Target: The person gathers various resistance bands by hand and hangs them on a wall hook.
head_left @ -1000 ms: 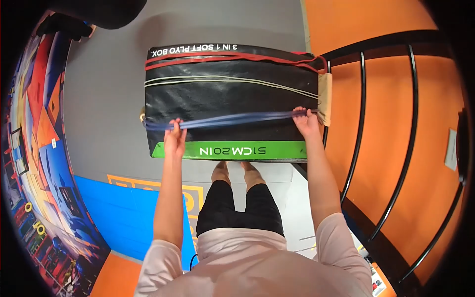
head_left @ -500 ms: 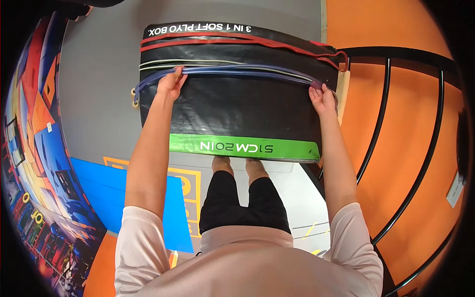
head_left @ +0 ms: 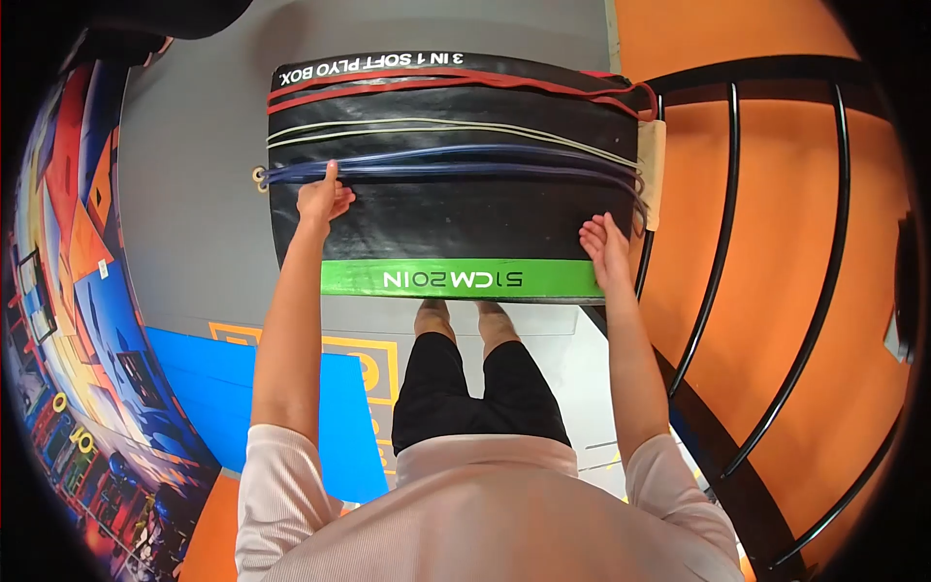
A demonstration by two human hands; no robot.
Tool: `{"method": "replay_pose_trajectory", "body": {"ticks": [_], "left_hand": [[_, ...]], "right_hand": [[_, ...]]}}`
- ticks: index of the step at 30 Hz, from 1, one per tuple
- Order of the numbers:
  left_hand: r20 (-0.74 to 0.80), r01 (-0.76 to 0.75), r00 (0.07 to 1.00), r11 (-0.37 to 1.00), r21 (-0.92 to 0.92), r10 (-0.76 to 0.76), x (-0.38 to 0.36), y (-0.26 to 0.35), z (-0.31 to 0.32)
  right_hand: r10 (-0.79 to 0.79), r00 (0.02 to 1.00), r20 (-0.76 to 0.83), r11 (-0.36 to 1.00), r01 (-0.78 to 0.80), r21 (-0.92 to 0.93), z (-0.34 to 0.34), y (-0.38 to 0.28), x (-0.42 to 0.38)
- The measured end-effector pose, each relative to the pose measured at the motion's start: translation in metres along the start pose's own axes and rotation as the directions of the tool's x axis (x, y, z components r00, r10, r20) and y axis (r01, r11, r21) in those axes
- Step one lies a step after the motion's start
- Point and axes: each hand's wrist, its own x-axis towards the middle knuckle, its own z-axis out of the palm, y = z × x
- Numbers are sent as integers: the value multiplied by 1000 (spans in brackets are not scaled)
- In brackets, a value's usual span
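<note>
A black padded box (head_left: 436, 218) with a green lettered edge lies in front of me. Across its top run a red band (head_left: 485, 78), a pale thin band (head_left: 417, 124) and a blue band (head_left: 465, 160), roughly parallel. My left hand (head_left: 326, 194) is open at the near side of the blue band, its thumb up against it. Nearer the box's right end, my right hand (head_left: 606, 247) is open with its fingers spread, apart from the blue band and holding nothing.
Black curved bars (head_left: 727, 233) stand on the right in front of an orange surface (head_left: 786, 194). A blue panel (head_left: 262, 398) lies at the lower left on the grey floor (head_left: 194, 194). A colourful mural (head_left: 87, 262) covers the far left.
Both hands have come away from holding the blue band and moved toward me, the right one farther. The blue band now rests on the box beside the pale one.
</note>
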Motion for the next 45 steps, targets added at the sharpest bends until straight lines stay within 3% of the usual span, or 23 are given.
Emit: {"method": "replay_pose_trajectory", "body": {"ticks": [1,3,5,8,9,11,12,15,16,17,18,22,24,27,28,30,31,33,34,37,39,45], "left_hand": [[44,-38,998,999,39,36,-11,-5,1],[190,-99,979,988,115,76,-54,-4,11],[381,-227,902,974,26,200,-117,4,28],[624,-406,677,905,-127,391,-191,-6,47],[657,-364,653,917,-161,375,-233,0,48],[749,-467,477,855,-228,460,-270,-18,57],[811,-405,484,906,-125,329,-306,-19,58],[993,-470,82,876,109,-80,-354,-55,74],[979,-499,29,846,188,-200,-381,-54,70],[963,-515,-49,833,201,-263,-382,-70,74],[930,-571,-99,785,238,-354,-398,-73,80],[803,-750,-213,620,230,-557,-436,-84,94],[739,-840,-222,510,187,-637,-464,-97,110],[634,-905,-292,421,59,-716,-533,-129,117],[611,-915,-294,401,44,-735,-556,-146,117],[536,-936,-324,347,-60,-780,-600,-188,110],[502,-932,-343,353,-79,-794,-616,-212,107],[448,-926,-369,360,-109,-814,-652,-262,99],[413,-921,-384,371,-116,-825,-663,-284,92],[375,-890,-440,452,-61,-816,-703,-355,76],[343,-876,-461,482,-26,-819,-728,-399,69],[288,-813,-536,577,75,-793,-800,-497,62]], "right_hand": [[-11,1000,-2,1000,11,12,2,-1,-23],[-90,985,144,981,63,182,12,-8,-78],[-135,974,180,973,97,208,10,-4,-123],[-239,954,180,949,191,250,-3,9,-187],[-241,940,241,949,176,262,-10,12,-208],[-303,930,209,918,226,325,-13,15,-263],[-304,930,205,921,232,313,-23,23,-286],[-378,923,69,839,311,447,-46,60,-346],[-401,915,-31,801,368,472,-52,79,-363],[-315,934,-168,800,357,482,-53,85,-383],[-372,892,-255,737,451,503,-56,95,-412],[-341,768,-542,591,624,512,-46,153,-492],[-293,709,-642,529,679,508,-42,184,-526],[-191,510,-839,414,816,403,-41,230,-590],[-177,487,-855,389,833,394,-43,250,-611],[-71,291,-954,277,925,262,-45,291,-653],[-58,269,-961,257,935,246,-47,311,-671],[107,123,-987,182,973,141,-48,350,-706],[132,111,-985,165,977,132,-38,324,-744],[280,-15,-960,121,992,19,-60,417,-762],[274,-102,-956,130,989,-68,-76,445,-789],[282,-206,-937,173,972,-162,-122,475,-869]]}}
